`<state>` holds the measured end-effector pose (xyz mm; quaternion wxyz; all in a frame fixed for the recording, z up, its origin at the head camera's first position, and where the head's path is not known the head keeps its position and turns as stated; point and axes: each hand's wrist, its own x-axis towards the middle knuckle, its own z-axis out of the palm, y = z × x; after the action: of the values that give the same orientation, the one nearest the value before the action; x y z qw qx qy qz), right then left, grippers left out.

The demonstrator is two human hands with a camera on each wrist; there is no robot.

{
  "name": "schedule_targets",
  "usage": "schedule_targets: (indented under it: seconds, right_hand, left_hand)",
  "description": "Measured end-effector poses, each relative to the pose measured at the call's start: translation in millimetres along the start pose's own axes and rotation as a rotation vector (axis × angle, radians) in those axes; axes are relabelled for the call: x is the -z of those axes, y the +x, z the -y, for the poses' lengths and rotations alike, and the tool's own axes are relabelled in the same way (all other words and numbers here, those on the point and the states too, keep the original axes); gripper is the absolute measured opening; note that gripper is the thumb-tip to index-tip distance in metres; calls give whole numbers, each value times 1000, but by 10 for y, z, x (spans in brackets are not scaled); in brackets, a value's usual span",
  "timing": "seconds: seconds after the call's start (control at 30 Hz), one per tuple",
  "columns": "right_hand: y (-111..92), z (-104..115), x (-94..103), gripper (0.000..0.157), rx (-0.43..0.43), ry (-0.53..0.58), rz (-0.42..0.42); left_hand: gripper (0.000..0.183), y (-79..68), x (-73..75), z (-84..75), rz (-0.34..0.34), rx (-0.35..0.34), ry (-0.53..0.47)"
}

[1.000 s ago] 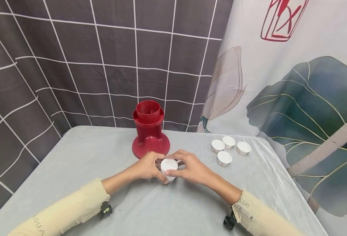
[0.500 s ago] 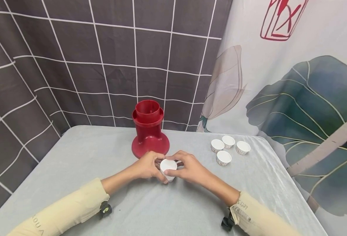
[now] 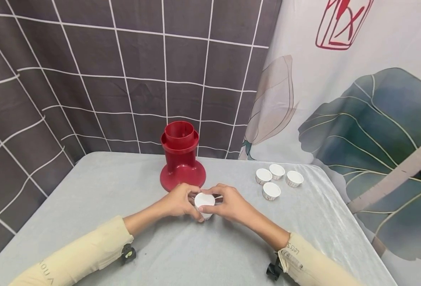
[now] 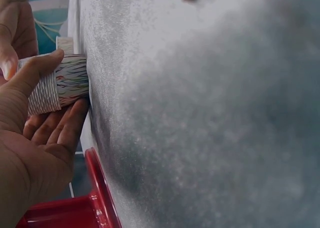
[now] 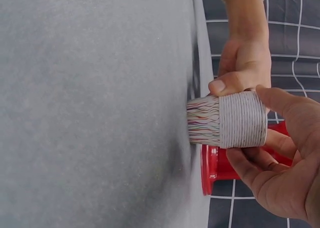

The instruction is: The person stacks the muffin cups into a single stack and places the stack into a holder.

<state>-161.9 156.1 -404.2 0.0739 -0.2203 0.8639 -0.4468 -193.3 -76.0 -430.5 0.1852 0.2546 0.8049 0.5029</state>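
Grip: left hand [image 3: 180, 200] and right hand [image 3: 232, 204] held a white paper-cup stack [image 5: 242, 120] upright between curled fingers [image 5: 281, 100].
Place: grey cloth-covered surface [image 3: 232, 254], short of back edge.
Care: light, even pressure seemed best.

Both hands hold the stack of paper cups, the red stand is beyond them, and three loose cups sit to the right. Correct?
The count is off: the head view shows four loose cups to the right, not three. The left hand and right hand do hold the stack of paper cups, with the red stand beyond.
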Motion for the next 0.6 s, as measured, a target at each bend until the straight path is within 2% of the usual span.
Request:
schedule_targets:
  seconds: [0.6]
  right_hand:
    - [-15, 52, -74, 51, -26, -51, -81]
  left_hand:
    - [55, -4, -3, 15, -1, -21, 5]
